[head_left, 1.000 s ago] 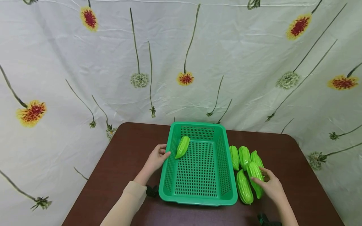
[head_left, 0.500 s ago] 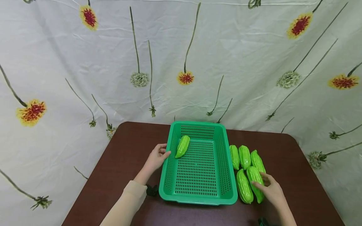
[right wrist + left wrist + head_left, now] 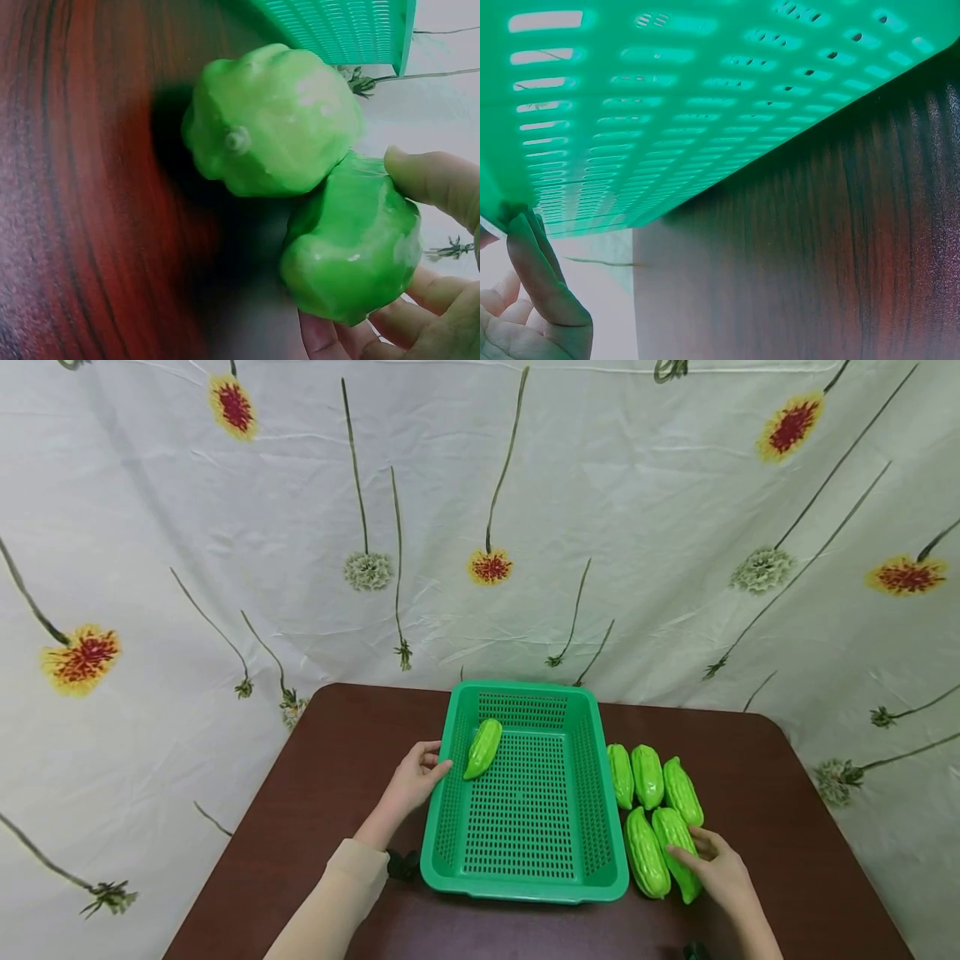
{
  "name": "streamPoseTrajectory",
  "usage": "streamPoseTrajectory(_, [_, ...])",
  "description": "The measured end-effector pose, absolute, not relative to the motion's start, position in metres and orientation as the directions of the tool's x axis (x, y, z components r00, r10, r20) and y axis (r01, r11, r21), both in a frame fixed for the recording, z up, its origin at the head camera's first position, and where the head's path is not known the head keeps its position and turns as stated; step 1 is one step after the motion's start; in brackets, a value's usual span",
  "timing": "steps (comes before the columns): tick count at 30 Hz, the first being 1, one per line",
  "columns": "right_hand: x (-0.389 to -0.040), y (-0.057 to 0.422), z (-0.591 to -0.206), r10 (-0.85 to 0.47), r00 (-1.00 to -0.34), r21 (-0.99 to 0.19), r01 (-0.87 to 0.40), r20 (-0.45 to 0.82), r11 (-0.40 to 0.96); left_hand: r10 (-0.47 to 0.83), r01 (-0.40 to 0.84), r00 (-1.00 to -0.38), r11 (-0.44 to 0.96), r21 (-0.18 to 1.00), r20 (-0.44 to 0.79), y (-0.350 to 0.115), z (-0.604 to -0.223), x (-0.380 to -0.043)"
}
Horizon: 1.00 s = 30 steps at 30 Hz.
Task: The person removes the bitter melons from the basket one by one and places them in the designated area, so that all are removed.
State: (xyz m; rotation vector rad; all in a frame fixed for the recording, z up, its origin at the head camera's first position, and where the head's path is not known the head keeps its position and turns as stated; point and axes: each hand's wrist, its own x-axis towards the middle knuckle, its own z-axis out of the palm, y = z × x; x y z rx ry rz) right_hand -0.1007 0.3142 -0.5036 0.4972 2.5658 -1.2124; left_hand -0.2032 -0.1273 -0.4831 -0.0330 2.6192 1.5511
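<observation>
A green plastic basket [image 3: 525, 891] with slotted walls stands mid-table. My left hand [image 3: 415, 778] holds its left rim; the left wrist view shows the thumb [image 3: 544, 274] against the basket wall [image 3: 660, 135]. Inside, at the far left, lies one light green bitter melon [image 3: 483, 749]. To the right of the basket my right hand [image 3: 720, 867] grips another bitter melon [image 3: 677, 853] between thumb and fingers. Up close in the right wrist view, that held bitter melon [image 3: 352, 247] touches its neighbouring bitter melon [image 3: 277, 120]. The tips of some right-hand fingers are hidden behind it.
Beside the basket's right wall lie further bitter melons: a near one [image 3: 647, 853], two farther back [image 3: 647, 777] and one at the right [image 3: 682, 793]. The dark brown table [image 3: 352, 727] ends at a flower-printed white cloth [image 3: 300, 485].
My right hand has lowered the gripped bitter melon and brought it slightly nearer; it overlapped the one behind and now lies in the near row. The left hand stays on the basket.
</observation>
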Motion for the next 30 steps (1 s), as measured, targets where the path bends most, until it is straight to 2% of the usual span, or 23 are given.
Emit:
streamPoseTrajectory(14, [-0.101,0.314,-0.512,0.187,-0.906,-0.664,0.408,-0.380,0.627,0.026,-0.078,-0.994,0.475,0.877,-0.102,-0.128,-0.484,-0.201])
streamPoseTrajectory(30, [-0.099,0.312,-0.516,0.193,-0.905,-0.692,0.415,-0.378,0.591,0.036,-0.069,-0.995,0.481,0.874,-0.098,-0.128,-0.484,-0.203])
